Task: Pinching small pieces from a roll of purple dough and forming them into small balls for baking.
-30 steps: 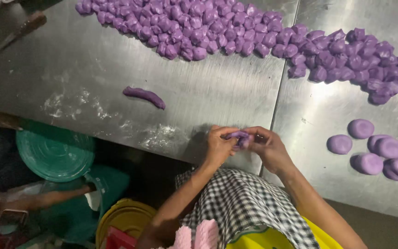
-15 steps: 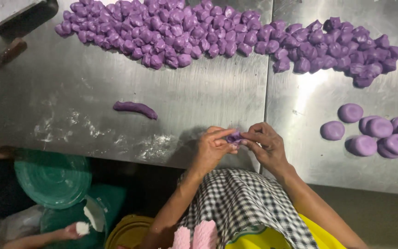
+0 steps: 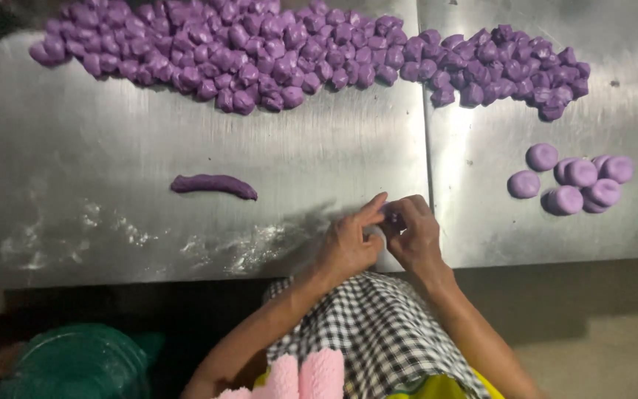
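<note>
Your left hand (image 3: 348, 247) and right hand (image 3: 411, 235) close their fingers (image 3: 372, 209) on a purple dough piece (image 3: 391, 216) at the desk's (image 3: 112, 222) lower centre. A dough roll (image 3: 213, 185) lies left; flattened rounds (image 3: 574, 181) right; a lump pile (image 3: 297, 52) along the top.

No packages, labels, signs or screens anywhere in view.
</note>
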